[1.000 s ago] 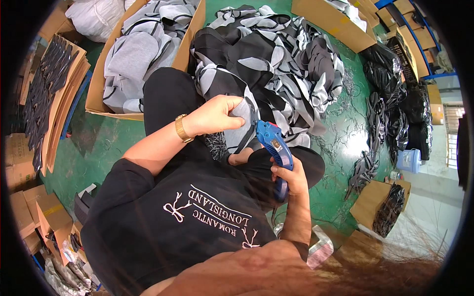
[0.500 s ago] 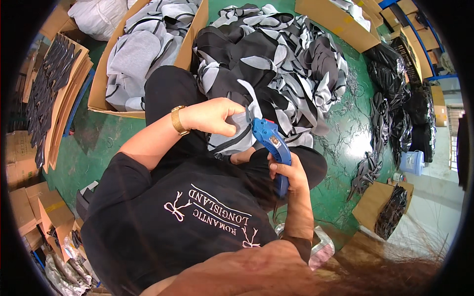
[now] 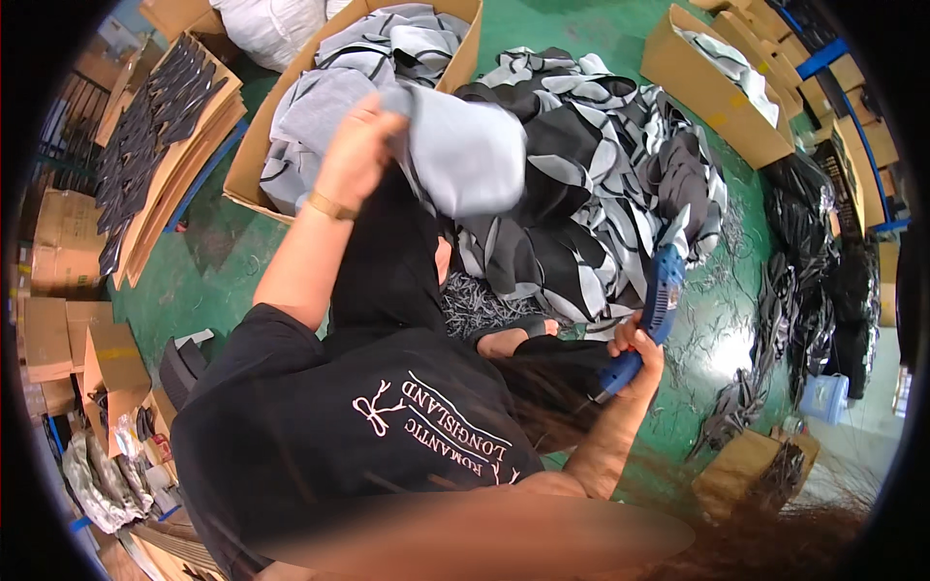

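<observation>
My left hand [image 3: 356, 145], a gold-coloured watch on its wrist, grips the edge of a light grey fabric piece [image 3: 467, 153]. That piece is smeared by motion and hangs in the air between the carton [image 3: 240, 160] and the pile of fabric [image 3: 552, 145]. My right hand [image 3: 635, 356] is wrapped around the handle of a blue electric cutter [image 3: 662, 290]. The cutter points away from me, its head over the right edge of the pile; whether it touches the fabric there I cannot tell. Grey and black cut pieces make up the pile, and similar grey pieces fill the carton.
Thin dark offcuts [image 3: 484, 300] litter the green floor [image 3: 712, 387] by my foot. Another carton [image 3: 717, 92] stands far right, near black plastic bags [image 3: 799, 208]. Stacked cardboard sheets [image 3: 189, 184] bearing black parts lie at the left. A blue container [image 3: 823, 397] sits at the right.
My left hand has lifted the grey piece up and left toward the carton, away from the cutter. The right hand has carried the cutter to the right. The whole view has shifted.
</observation>
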{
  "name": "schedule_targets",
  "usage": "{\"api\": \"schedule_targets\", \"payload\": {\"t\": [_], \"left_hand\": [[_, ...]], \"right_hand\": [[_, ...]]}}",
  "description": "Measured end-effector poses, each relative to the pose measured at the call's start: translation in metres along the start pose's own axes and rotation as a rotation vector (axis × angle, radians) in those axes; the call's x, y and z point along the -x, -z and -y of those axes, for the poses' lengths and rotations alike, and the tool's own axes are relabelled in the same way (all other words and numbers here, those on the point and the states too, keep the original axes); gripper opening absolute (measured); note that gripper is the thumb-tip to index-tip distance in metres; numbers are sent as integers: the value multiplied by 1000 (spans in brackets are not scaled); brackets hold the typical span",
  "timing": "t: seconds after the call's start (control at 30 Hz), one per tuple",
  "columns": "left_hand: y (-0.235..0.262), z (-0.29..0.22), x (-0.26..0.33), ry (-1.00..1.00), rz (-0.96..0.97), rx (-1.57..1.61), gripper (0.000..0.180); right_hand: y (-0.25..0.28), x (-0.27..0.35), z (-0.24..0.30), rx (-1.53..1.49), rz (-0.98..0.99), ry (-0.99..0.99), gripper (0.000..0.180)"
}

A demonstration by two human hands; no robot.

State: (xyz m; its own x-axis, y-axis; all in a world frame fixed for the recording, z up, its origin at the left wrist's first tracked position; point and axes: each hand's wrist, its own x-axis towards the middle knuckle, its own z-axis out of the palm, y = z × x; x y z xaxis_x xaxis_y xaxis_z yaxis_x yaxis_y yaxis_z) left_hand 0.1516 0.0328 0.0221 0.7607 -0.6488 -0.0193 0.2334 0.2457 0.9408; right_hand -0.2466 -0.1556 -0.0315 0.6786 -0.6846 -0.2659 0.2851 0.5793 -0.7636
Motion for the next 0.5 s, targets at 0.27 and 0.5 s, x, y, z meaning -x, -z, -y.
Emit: {"api": "schedule_targets", "payload": {"t": [0.27, 0.5], "left_hand": [[114, 13, -26, -101, -652, 315, 19], [5, 36, -50, 3, -46, 18, 25]], "right_hand": [[14, -23, 5, -30, -13, 31, 38], [22, -41, 2, -43, -108, 5, 42]]}}
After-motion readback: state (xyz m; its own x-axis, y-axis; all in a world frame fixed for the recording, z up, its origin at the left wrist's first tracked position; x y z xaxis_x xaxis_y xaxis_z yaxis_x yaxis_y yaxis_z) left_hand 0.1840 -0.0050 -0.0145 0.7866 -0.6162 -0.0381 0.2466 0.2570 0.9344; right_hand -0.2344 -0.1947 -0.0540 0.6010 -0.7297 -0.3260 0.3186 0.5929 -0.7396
